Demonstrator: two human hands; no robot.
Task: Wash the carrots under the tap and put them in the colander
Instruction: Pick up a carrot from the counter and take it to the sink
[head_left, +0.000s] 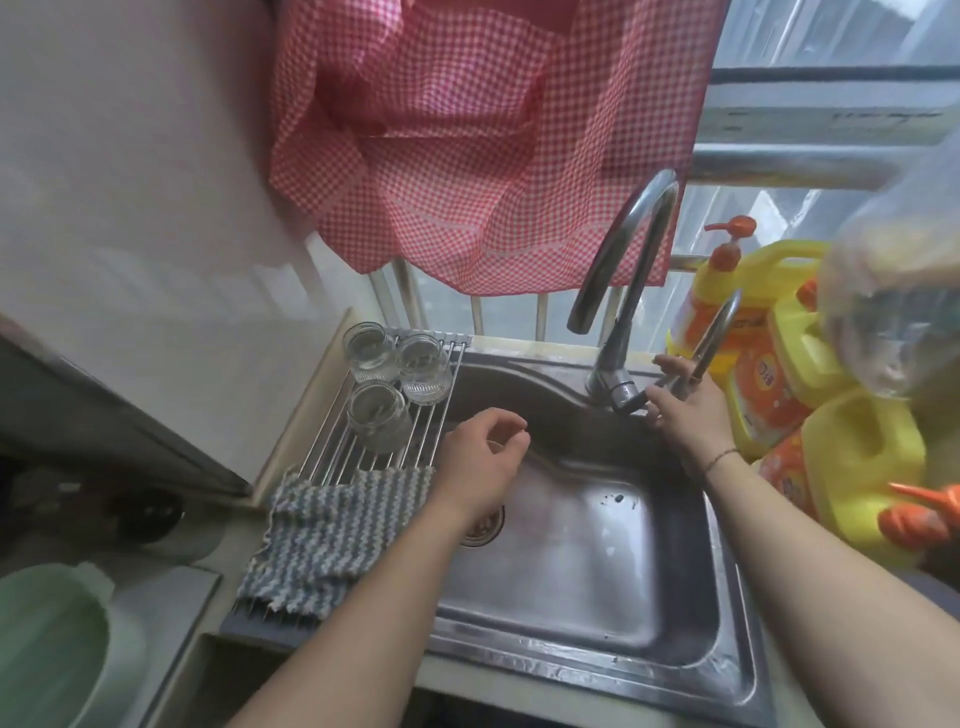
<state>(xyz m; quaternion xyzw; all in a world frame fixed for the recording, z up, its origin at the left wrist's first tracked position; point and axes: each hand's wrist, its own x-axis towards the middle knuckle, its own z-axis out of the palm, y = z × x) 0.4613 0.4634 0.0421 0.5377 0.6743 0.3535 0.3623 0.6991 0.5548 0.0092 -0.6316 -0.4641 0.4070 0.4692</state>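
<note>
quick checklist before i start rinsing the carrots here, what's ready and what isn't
1. Right hand grips the tap lever: ok.
2. Water running from the tap spout: not ok, no stream visible.
3. Left hand holding a carrot: not ok, it holds nothing, over the sink.
4. Carrots within reach: ok, orange ones at the right edge.
5. Colander in place: cannot tell, none identifiable.
6. Drain clear: cannot tell, partly hidden.
</note>
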